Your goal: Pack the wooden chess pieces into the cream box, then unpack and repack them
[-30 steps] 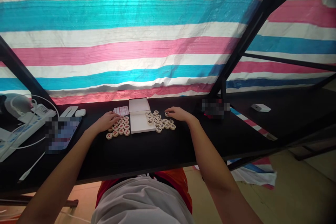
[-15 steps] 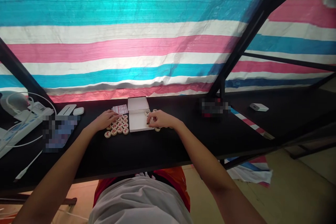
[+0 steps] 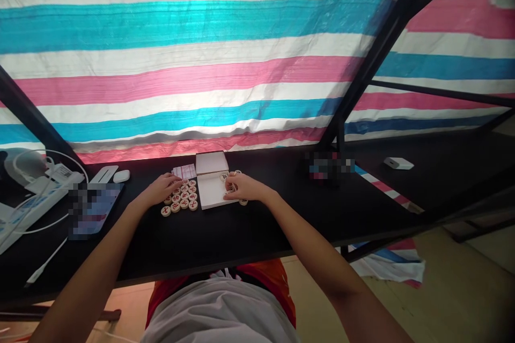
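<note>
Over the far left part of a block of Chinese chess pieces with red characters (image 3: 184, 196) lies my left hand (image 3: 160, 188), its fingers loosely stretched and touching them. An open white box (image 3: 211, 193) stands just right of these pieces, its lid (image 3: 211, 163) folded back. My right hand (image 3: 249, 188) is at the box's right side, thumb and fingers pinched around a Chinese chess piece that they mostly cover. One dark-lettered piece (image 3: 223, 177) sits inside the box by its right wall. Another piece (image 3: 243, 202) lies under my right hand, partly hidden.
A folded paper with red lines (image 3: 184, 171) lies behind the red pieces. To the left are a phone (image 3: 100, 206), a white earbud case (image 3: 122, 176), a power strip (image 3: 38, 201) and cables. Black metal posts (image 3: 354, 80) and a striped sheet (image 3: 201, 80) stand behind the black table (image 3: 181, 246).
My right hand has shifted slightly left, its pinched fingers further over the box. My left hand stays over the red pieces. The view has tilted a little.
</note>
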`<state>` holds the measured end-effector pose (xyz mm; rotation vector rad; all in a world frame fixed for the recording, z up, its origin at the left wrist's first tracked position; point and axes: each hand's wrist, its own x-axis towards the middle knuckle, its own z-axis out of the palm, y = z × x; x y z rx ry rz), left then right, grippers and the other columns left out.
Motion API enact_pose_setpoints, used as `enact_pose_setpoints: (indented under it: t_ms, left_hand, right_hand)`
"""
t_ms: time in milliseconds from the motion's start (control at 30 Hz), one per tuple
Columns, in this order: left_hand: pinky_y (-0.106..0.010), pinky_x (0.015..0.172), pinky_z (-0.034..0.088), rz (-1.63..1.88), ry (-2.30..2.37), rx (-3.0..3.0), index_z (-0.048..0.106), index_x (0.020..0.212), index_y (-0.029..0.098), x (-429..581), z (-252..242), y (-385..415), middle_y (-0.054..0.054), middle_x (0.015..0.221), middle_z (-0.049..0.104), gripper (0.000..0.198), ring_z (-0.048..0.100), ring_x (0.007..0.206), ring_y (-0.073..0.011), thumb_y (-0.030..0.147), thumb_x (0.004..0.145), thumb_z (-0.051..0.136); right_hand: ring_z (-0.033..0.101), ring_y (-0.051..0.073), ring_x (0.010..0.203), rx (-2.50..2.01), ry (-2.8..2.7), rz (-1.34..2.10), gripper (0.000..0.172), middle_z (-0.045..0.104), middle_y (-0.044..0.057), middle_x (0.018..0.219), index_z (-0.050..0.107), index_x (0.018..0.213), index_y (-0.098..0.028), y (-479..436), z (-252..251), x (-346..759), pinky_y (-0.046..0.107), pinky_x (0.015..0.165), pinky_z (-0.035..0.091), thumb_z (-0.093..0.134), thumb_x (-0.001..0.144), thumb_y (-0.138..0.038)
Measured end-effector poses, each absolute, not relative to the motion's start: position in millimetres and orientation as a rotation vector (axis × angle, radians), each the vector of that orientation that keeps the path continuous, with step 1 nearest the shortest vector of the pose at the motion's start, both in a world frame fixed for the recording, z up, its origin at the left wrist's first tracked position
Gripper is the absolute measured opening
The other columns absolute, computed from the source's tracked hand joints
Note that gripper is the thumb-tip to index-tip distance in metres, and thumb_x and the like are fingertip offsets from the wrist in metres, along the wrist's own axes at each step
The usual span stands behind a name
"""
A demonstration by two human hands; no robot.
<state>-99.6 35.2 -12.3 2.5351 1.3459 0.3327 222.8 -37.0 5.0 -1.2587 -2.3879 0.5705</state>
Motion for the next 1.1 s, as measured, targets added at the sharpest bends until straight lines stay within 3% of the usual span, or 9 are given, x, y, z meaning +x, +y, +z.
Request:
enact_pose_setpoints:
  t_ms: [200,433,667,833,1100]
  left_hand:
    - [-0.036,0.098,0.040,0.322,1.345,2.543,0.066,0.109,0.019,-99.0,-11.8,34.7,-0.009,0.112,0.063,0.060,0.053,0.108,-0.0251,0.060,0.088,0.027]
    - [-0.034,0.097,0.040,0.268,1.330,2.567,0.065,0.112,0.020,-98.0,-8.7,34.2,-0.008,0.114,0.063,0.057,0.052,0.109,-0.0256,0.057,0.089,0.028]
    - [-0.035,0.096,0.041,0.274,1.347,2.564,0.065,0.112,0.019,-100.2,-12.4,36.8,-0.010,0.113,0.061,0.056,0.053,0.107,-0.0252,0.056,0.090,0.030]
    - [-0.038,0.098,0.040,0.402,1.398,2.636,0.065,0.110,0.020,-98.5,-9.7,31.5,-0.010,0.114,0.057,0.053,0.052,0.109,-0.0260,0.057,0.089,0.034]
    - [-0.034,0.086,0.044,0.588,1.318,2.778,0.068,0.097,0.018,-83.4,9.5,14.5,-0.009,0.096,0.060,0.048,0.056,0.094,-0.0224,0.050,0.093,0.032]
  right_hand:
    - [0.048,0.014,0.072,-1.288,-2.411,0.554,0.028,0.051,0.000,0.078,0.056,0.076,-0.018,-35.6,2.2,219.9,0.025,0.066,0.036,0.071,0.071,-0.041]
    - [0.049,0.014,0.070,-1.236,-2.448,0.612,0.022,0.052,-0.001,0.074,0.062,0.083,-0.017,-34.7,2.3,223.6,0.024,0.065,0.037,0.072,0.070,-0.033]
    - [0.049,0.012,0.066,-1.219,-2.441,0.611,0.027,0.057,0.001,0.075,0.066,0.079,-0.016,-35.0,2.7,223.3,0.024,0.063,0.037,0.067,0.076,-0.042]
    - [0.050,0.013,0.065,-1.241,-2.441,0.600,0.023,0.058,0.001,0.073,0.065,0.082,-0.016,-34.5,0.8,222.7,0.024,0.062,0.037,0.067,0.075,-0.038]
    - [0.051,0.013,0.066,-1.249,-2.440,0.614,0.017,0.059,0.001,0.071,0.066,0.087,-0.017,-36.5,2.9,222.9,0.025,0.064,0.038,0.065,0.076,-0.029]
